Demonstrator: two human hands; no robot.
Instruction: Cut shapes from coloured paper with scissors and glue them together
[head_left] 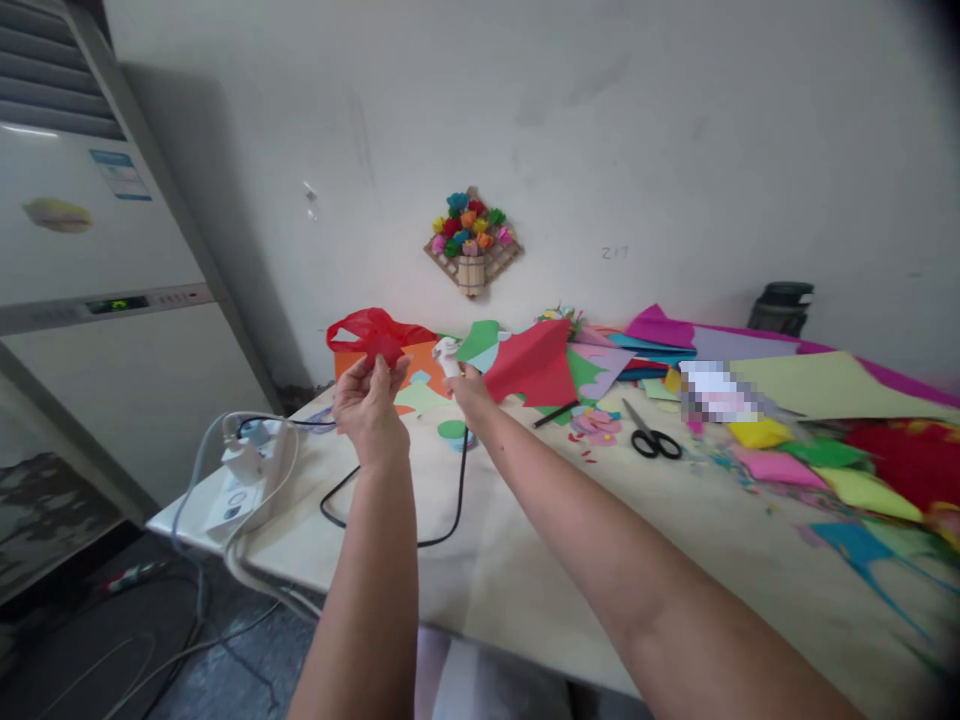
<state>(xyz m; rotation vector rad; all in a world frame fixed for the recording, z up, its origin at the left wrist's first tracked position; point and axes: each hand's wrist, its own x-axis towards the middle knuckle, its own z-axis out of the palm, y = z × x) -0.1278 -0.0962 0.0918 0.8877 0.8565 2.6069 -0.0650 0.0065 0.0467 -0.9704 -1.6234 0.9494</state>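
Note:
My left hand [370, 402] is raised over the left part of the table, its fingers closed on a small red paper piece [385, 347]. Just beside it, my right hand [471, 392] grips a white glue gun [448, 358], whose nozzle end is too small to make out. A black cord [459, 492] hangs from the tool and loops across the tabletop. Between my forearms lie round green paper pieces [452, 430] with light blue ones under them. Behind my hands spread cut sheets, among them a red paper sheet [531, 368] and an orange paper sheet [420, 365].
Black-handled scissors [651, 436], a dark pen [556, 414] and pink paper cutouts [596, 424] lie to the right. Colored paper packs [784, 468] fill the right side. A power strip [251, 480] with cables sits at the left edge. A flower decoration [471, 240] hangs on the wall.

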